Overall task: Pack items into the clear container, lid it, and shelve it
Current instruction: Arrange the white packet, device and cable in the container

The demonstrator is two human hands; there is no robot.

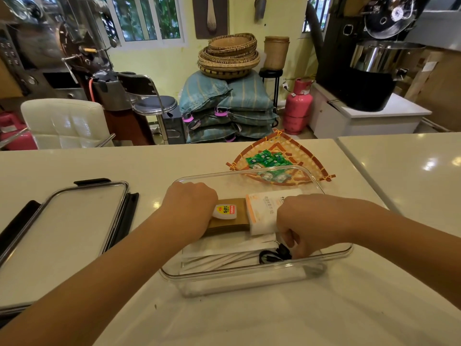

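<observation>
— Container (249, 275) first: where does it sit?

— On the white counter (74, 245), straight ahead of the person, open at the top. Both hands are down inside it.

— What is the left hand (190, 208) doing?

— It is curled into a loose fist, pressing on a flat brown packet (232, 221). A small glue bottle (224, 212) with a yellow and red label pokes out from under it, so the fingers are closed around that bottle, though the fingertips themselves are hidden.

— And the right hand (309, 226)?

— Fingers bent narrow, pinching at a black cable (274, 255) coiled near the front right corner. Whether it truly grips the cable I cannot tell. The hand also overlaps a white tissue pack (262, 208) lying beside the brown packet.

— Anything else in there?

— White paper-wrapped pieces (224, 253) along the front wall.

— The lid (62, 226)?

— Off, lying flat on the counter to the left, well apart from the container.

— Behind the container?

— A woven fan-shaped tray (282, 151) holding green sachets (264, 158), just beyond the far rim.
</observation>
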